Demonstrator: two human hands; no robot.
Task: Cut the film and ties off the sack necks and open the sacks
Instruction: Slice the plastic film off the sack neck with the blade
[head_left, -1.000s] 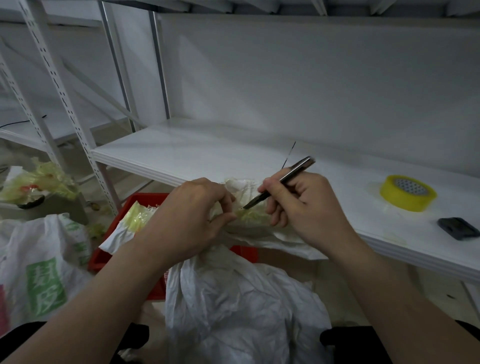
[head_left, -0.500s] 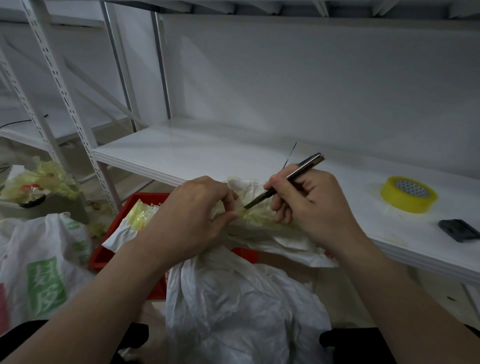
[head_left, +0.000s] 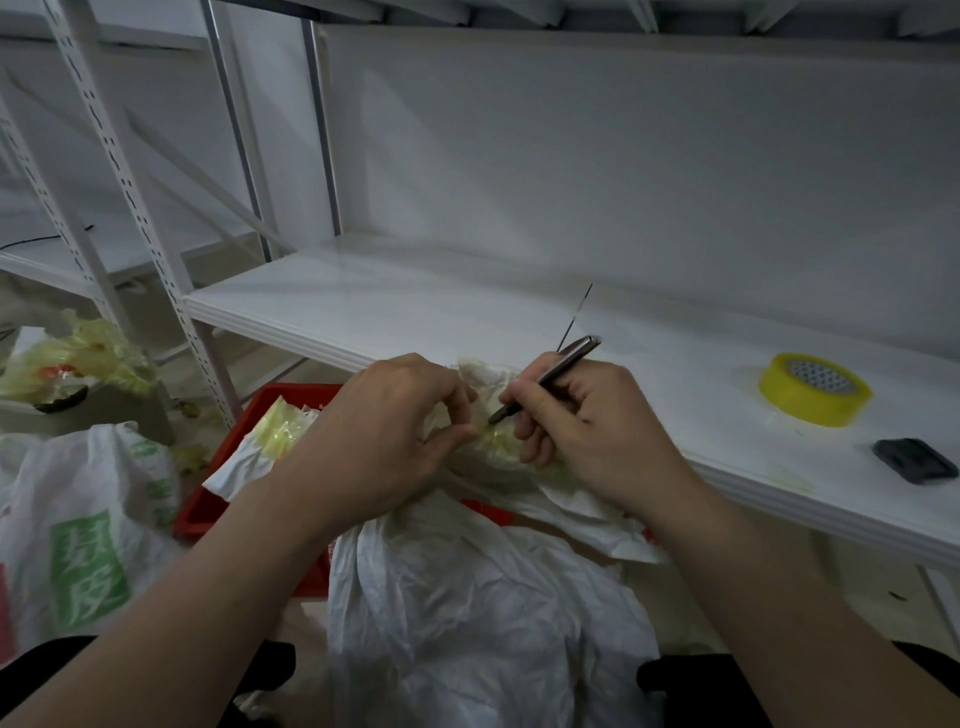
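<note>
The neck of the white sack is mostly hidden between the hands, so no ties can be made out. The left hand pinches the yellowish film with curled fingers. The right hand grips a slim metal cutter like a pen, its tip on the film beside the left thumb. A red crate is partly covered behind the left hand. On the shelf right of the right hand sit a yellow tape roll and a small dark object that is hard to identify.
</note>
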